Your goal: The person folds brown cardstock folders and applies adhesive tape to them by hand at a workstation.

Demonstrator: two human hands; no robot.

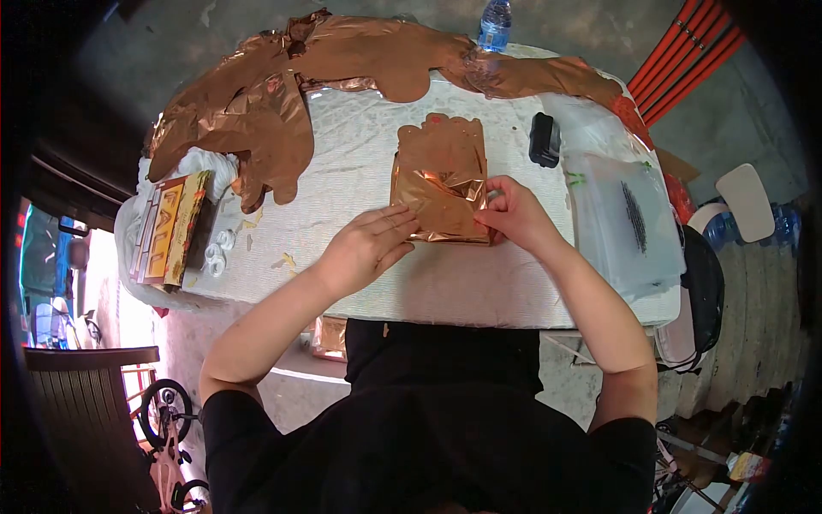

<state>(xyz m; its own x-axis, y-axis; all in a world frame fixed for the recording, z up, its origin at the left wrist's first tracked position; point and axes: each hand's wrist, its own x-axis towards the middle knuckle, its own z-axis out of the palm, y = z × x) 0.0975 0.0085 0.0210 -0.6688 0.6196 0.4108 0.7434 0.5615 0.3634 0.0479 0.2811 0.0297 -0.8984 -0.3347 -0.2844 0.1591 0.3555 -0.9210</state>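
From here I see one shiny copper-coloured packet (439,180) on the pale-covered surface (360,283), between two hands. The right grip (490,214) pinches its near right edge; the left grip (411,224) lies fingers-together over its near left corner, and whether those fingers press or hold I cannot tell. The palms are turned from view, and the hand covers that corner. Beyond both grips, one water bottle (495,26) is cut off by the top edge. One black case (545,140) sits right of the packet, unreadable; the stacked clear bags (625,223) farther right are too merged to count.
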